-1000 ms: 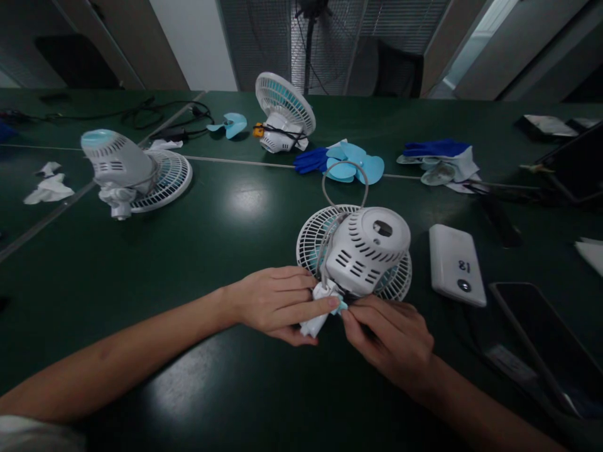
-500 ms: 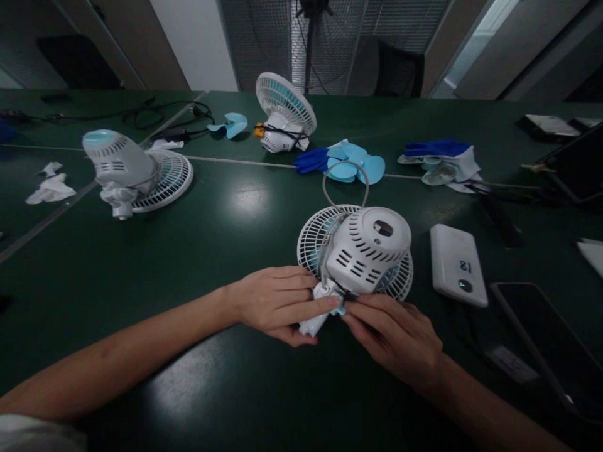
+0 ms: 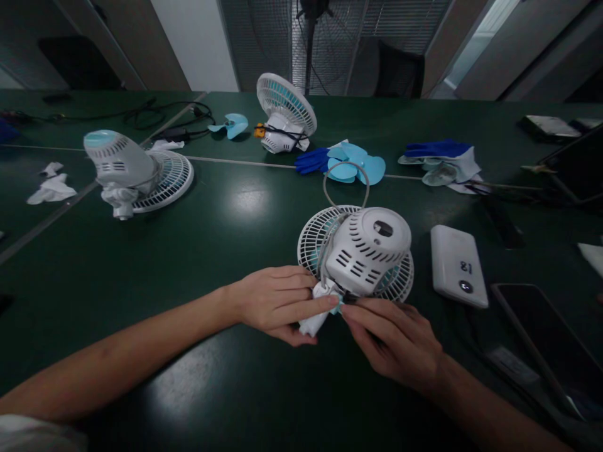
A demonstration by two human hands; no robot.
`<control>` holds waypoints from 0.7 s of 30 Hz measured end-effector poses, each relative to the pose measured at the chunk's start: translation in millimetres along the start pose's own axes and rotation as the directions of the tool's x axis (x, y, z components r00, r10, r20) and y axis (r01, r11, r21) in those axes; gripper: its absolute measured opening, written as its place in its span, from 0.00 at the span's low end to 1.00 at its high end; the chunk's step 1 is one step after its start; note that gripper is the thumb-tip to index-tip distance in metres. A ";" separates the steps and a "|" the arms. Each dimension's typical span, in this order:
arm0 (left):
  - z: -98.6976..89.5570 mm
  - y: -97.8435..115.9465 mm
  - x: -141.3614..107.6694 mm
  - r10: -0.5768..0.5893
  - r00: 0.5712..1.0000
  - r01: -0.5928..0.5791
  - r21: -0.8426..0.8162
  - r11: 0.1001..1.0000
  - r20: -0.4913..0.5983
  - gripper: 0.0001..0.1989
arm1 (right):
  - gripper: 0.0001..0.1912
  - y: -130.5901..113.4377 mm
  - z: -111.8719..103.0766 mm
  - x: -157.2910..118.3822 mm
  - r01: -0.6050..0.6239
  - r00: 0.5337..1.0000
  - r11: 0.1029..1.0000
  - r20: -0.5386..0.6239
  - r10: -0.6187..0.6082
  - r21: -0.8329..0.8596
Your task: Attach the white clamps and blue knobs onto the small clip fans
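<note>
Hands on white, slotted, face-down fan

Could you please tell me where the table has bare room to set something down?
The table is bare between the left fan and the left hand, and between the forearms. It is crowded right of the right hand, with a white device and dark slab, and behind the near fan, with gloves and blue blades.

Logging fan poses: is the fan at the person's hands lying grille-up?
No, its grille is underneath, against the green table, with the vented motor housing on top.
</note>
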State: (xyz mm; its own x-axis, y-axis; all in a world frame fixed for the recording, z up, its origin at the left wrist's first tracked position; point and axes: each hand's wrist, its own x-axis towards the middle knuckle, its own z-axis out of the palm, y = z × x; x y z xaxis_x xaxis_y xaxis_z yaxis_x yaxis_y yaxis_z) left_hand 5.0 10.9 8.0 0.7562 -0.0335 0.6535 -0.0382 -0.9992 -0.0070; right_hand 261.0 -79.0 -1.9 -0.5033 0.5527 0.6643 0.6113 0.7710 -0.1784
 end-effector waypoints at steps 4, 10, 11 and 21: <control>-0.2 0.2 0.1 0.000 1.000 0.000 0.013 1.000 0.013 0.27 | 0.09 -3.1 0.5 4.6 -0.082 0.996 0.995 -0.042 0.079 -0.057; 2.7 2.6 -1.7 0.023 0.999 -0.024 0.028 0.999 0.023 0.29 | 0.04 -4.8 5.9 6.5 -0.112 0.994 0.993 -0.008 0.112 0.033; 2.9 2.6 -2.2 0.019 1.000 -0.020 0.025 0.999 0.023 0.30 | 0.04 -4.3 5.8 5.5 -0.110 0.994 0.993 -0.017 0.110 0.033; 1.8 0.8 -1.6 -0.002 1.000 0.003 -0.012 1.000 0.020 0.28 | 0.11 -2.3 -3.0 6.6 -0.040 0.998 0.994 -0.058 0.034 -0.100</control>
State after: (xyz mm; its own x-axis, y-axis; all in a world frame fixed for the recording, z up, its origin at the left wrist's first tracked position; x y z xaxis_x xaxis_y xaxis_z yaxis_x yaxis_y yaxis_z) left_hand 5.0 10.1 5.6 0.7694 -0.0315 0.6380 -0.0441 -0.9990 0.0038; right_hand 258.1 -78.1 5.0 -0.4457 0.5592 0.6990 0.6887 0.7130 -0.1312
